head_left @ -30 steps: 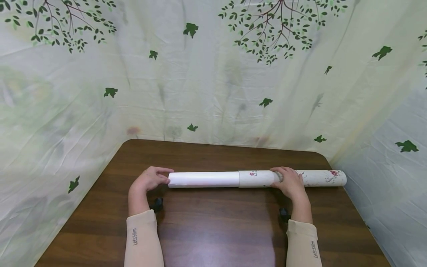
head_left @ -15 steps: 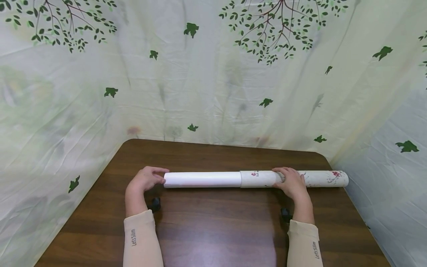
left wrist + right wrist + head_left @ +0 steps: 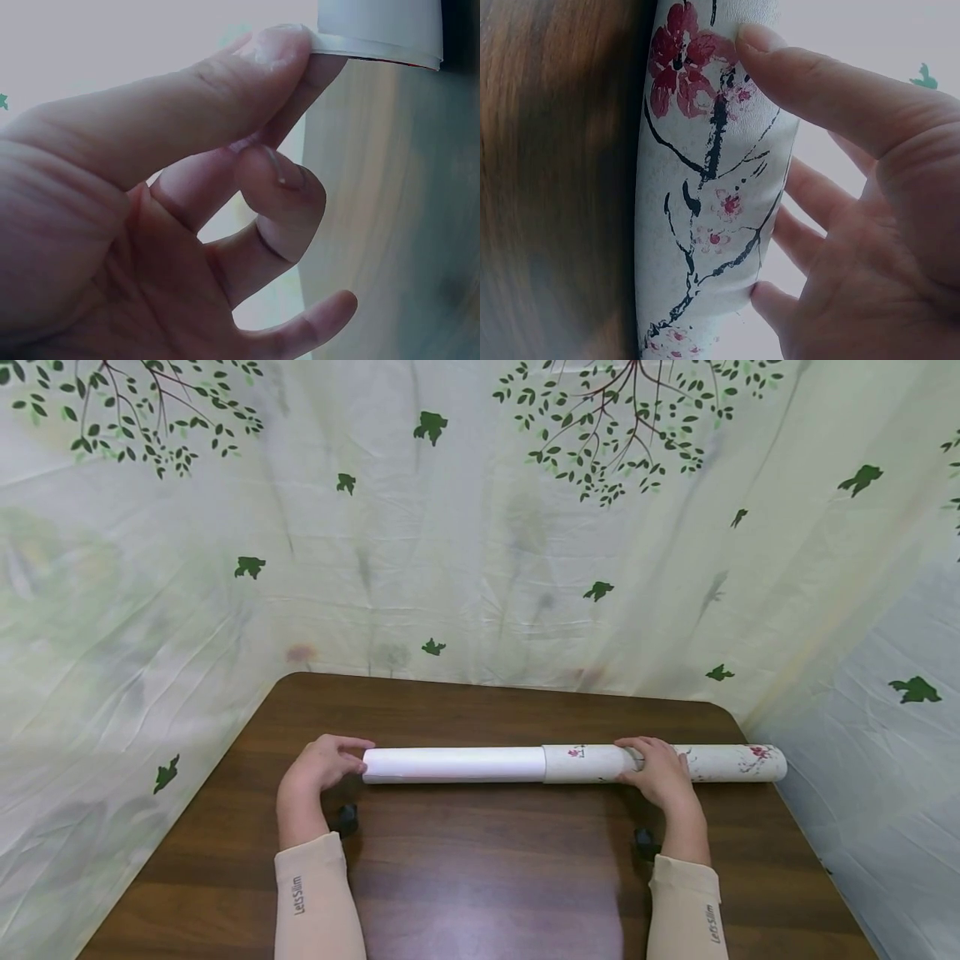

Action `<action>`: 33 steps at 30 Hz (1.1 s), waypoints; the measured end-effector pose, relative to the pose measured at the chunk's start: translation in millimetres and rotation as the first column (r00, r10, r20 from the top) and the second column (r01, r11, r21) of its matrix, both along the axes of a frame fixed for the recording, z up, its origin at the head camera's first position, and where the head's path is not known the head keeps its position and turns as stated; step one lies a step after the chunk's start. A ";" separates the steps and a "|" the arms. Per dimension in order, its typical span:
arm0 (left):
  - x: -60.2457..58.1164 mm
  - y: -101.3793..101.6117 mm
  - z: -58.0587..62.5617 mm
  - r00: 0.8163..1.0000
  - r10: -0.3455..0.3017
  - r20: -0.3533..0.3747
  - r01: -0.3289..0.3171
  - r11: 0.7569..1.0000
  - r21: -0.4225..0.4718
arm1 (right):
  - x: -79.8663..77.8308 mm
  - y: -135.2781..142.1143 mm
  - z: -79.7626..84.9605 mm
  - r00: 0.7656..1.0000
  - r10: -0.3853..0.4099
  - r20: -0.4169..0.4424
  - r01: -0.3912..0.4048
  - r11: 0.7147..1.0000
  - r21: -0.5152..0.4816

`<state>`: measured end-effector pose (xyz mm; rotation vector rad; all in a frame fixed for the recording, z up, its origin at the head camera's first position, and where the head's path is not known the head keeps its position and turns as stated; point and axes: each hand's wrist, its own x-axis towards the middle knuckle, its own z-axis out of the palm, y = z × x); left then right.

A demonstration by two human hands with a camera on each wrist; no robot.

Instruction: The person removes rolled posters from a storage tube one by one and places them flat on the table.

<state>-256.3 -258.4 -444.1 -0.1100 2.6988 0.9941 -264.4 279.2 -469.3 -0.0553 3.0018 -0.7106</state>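
Observation:
A long tube (image 3: 712,762) printed with red blossoms and dark branches lies across the table. From its left end a plain white paper roll (image 3: 453,764) sticks out, with a lengthwise edge along its near side. My left hand (image 3: 321,766) pinches the roll's far left end; the left wrist view shows thumb and a finger on the rim of the roll (image 3: 379,34), the other fingers off it. My right hand (image 3: 660,771) holds the tube near its middle. In the right wrist view the thumb lies on one side of the blossom-printed tube (image 3: 705,172), and fingers reach behind it.
The brown wooden table (image 3: 480,852) has rounded far corners. A pale cloth curtain (image 3: 480,568) with leaf prints encloses its back and sides. The tube's right end reaches the table's right edge. A dark device is on each wrist.
The left hand has moved left with the paper roll, and more of the roll shows outside the tube. The right hand and tube have shifted slightly right.

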 end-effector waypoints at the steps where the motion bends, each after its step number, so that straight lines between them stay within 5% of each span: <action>1: 0.3 -0.7 0.2 1.000 0.005 0.002 -0.005 1.000 -0.002 | 0.3 0.4 0.1 1.000 0.000 -0.001 0.000 1.000 -0.001; 33: 12.0 -27.7 6.9 0.999 0.046 0.027 -0.044 0.997 -0.064 | 2.9 17.8 0.5 1.000 0.011 0.001 -0.011 1.000 -0.026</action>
